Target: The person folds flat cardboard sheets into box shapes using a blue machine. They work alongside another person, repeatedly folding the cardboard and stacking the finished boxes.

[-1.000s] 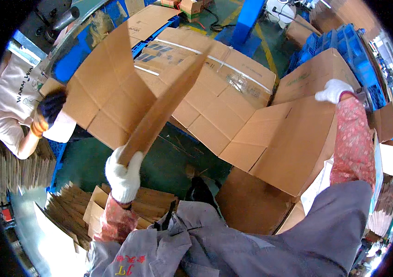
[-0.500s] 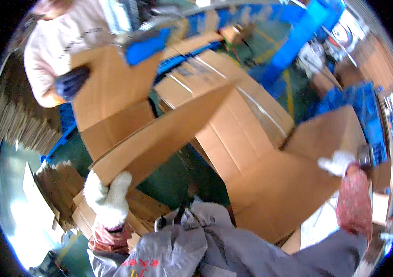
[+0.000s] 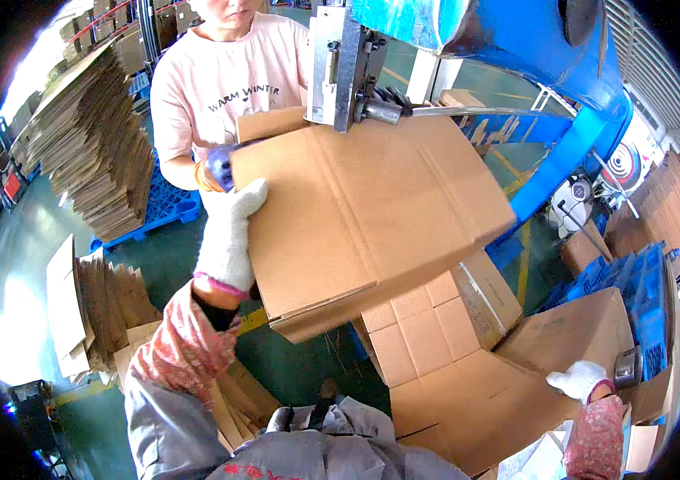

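Note:
A brown cardboard box [image 3: 364, 208] is tilted beneath the metal head [image 3: 340, 72] of a blue machine. My left hand [image 3: 232, 240], in a white knitted glove, grips its left edge; the thumb lies on top and the other fingers are hidden. Just beyond it, a co-worker's dark-gloved hand [image 3: 220, 168] is at the box's far left corner. On the right, my right hand [image 3: 584, 380], also white-gloved, lies with fingers stretched out on an unfolded cardboard carton [image 3: 476, 400]. That carton spreads below the held box.
A tall stack of flat cardboard [image 3: 92, 144] stands on a blue pallet [image 3: 168, 200] at the far left. Closer on that side is a shorter cardboard pile [image 3: 108, 304]. The machine's blue arm [image 3: 516, 48] spans the upper right. Blue crates [image 3: 628, 280] stand at the right.
My left hand has moved up and forward with the cardboard, which now sits under the machine head as a folded box. The view has shifted; my right hand stays by the carton.

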Demonstrator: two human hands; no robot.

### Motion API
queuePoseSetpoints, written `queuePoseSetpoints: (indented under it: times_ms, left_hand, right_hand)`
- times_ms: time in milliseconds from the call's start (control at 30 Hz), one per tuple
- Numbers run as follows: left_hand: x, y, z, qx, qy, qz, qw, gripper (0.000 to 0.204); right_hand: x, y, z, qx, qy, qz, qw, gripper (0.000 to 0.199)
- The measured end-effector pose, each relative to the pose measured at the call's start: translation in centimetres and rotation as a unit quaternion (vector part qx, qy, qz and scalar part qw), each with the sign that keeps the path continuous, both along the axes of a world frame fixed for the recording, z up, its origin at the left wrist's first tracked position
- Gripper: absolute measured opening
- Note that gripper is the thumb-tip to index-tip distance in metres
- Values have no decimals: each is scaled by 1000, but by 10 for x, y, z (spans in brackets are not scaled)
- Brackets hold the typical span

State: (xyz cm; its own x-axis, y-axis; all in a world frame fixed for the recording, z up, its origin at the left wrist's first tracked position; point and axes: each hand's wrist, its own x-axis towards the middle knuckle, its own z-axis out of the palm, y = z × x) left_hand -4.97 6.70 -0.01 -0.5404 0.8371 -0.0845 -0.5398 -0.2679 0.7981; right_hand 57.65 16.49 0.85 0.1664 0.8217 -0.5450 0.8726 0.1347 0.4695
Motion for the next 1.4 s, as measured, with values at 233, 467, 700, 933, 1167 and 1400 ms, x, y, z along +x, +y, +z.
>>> queuePoseSetpoints:
  times_ms: [233, 467, 700, 933, 1167, 1400]
  left_hand:
    - [9, 16, -16, 48, 108, 107, 987, 34]
    - [-45, 79, -53, 63, 216, 227, 948, 28]
    - [-98, 120, -65, 75, 315, 185, 928, 5]
    - [-51, 80, -48, 65, 307, 185, 931, 16]
    - [-84, 76, -50, 76, 444, 187, 873, 13]
    - [-25, 57, -36, 30, 214, 43, 975, 35]
  right_hand:
    - [0, -22, -26, 135, -82, 87, 984, 66]
    - [-22, -20, 2, 67, -57, 26, 996, 74]
    - [4, -36, 14, 144, 263, 17, 954, 77]
    - [-34, -30, 22, 51, 223, -29, 973, 50]
    - [21, 57, 8, 171, 406, -27, 897, 29]
    - [106, 209, 118, 402, 546, -164, 716, 19]
